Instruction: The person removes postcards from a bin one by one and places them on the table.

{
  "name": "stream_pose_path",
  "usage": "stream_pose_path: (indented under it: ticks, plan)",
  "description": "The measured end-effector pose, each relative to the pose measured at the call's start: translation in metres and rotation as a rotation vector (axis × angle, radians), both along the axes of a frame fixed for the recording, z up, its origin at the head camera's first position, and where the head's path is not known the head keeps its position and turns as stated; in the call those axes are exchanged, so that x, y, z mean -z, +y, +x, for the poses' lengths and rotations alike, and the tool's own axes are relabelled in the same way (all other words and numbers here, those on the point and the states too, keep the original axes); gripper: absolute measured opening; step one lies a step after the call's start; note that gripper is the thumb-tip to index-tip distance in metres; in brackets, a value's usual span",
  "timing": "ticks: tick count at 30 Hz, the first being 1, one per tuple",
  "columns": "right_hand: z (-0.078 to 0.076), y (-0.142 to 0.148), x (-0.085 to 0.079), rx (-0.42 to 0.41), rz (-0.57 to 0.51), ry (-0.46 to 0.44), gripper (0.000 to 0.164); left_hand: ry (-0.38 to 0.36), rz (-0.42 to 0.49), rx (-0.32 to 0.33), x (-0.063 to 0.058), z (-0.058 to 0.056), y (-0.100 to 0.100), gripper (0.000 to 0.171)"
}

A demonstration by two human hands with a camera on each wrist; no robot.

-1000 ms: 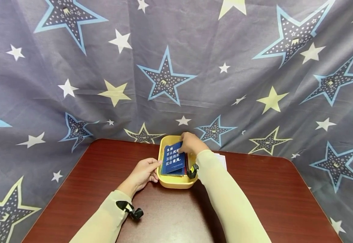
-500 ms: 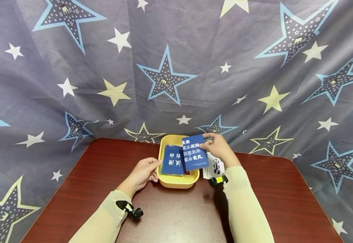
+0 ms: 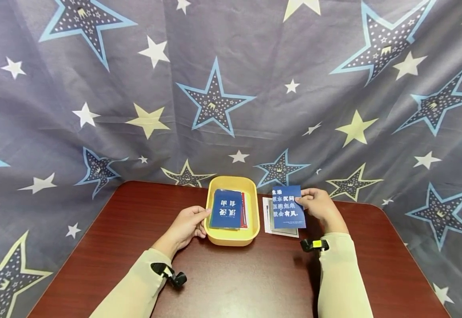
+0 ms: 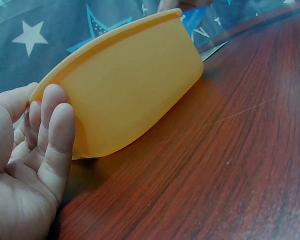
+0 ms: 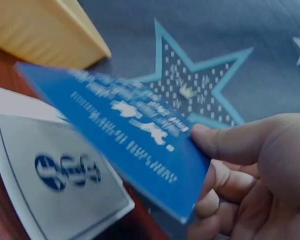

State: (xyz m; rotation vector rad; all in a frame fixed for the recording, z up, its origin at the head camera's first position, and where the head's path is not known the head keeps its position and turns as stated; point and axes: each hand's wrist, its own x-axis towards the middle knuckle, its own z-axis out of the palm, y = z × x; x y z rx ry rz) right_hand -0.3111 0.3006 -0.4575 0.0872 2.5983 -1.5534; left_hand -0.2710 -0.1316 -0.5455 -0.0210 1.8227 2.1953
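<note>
Blue card with white lettering pinched between thumb and fingers of the right hand, held above white cards on the red-brown table, yellow tray gripped at its rim by the left hand, second blue card laid inside.

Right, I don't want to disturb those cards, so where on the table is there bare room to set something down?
The table is bare right of the right sleeve, left of the left sleeve, and between both sleeves in front of the yellow tray. It's crowded beside the tray, where white cards lie under the blue card in the right hand.
</note>
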Motion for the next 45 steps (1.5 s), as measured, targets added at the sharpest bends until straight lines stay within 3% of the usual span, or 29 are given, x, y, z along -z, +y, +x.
stream_pose_path:
  ticks: [5,12,22,26,29,33,34,36,39,41,45]
  plan:
    - [-0.004,0.009,0.016,0.016,0.046,-0.06,0.033,-0.007,0.015,-0.001,0.001,0.0,-0.001,0.026]
    - [-0.012,0.011,0.041,0.049,0.204,-0.025,0.031,-0.001,0.007,0.008,0.002,0.0,0.0,0.026]
    - [-0.014,0.004,0.049,0.094,0.477,-0.018,0.031,-0.006,0.003,-0.006,0.003,-0.001,0.0,0.027]
    - [-0.025,0.01,0.063,0.103,0.51,-0.004,0.036,-0.003,-0.002,-0.006,0.002,0.0,0.0,0.027]
    - [-0.051,0.029,0.095,0.086,0.519,0.033,0.043,0.0,0.002,-0.005,0.001,0.0,0.0,0.027]
    - [-0.061,0.036,0.105,0.087,0.509,0.051,0.043,0.002,0.005,-0.003,0.0,0.0,0.0,0.027]
    - [-0.061,0.035,0.104,0.094,0.503,0.067,0.04,0.002,0.006,-0.003,0.001,0.0,0.0,0.027]
    - [-0.049,0.024,0.083,0.095,0.472,0.074,0.035,0.001,0.005,-0.003,0.001,0.0,0.0,0.026]
    - [-0.04,0.009,0.063,0.095,0.419,0.135,0.028,0.0,0.006,-0.009,0.002,-0.001,0.0,0.026]
    - [-0.022,-0.01,0.035,0.064,0.373,0.137,0.028,0.004,0.001,-0.009,0.002,-0.002,-0.001,0.026]
    - [-0.004,-0.036,0.005,-0.007,0.345,0.173,0.028,0.003,-0.001,-0.003,0.002,-0.001,-0.001,0.026]
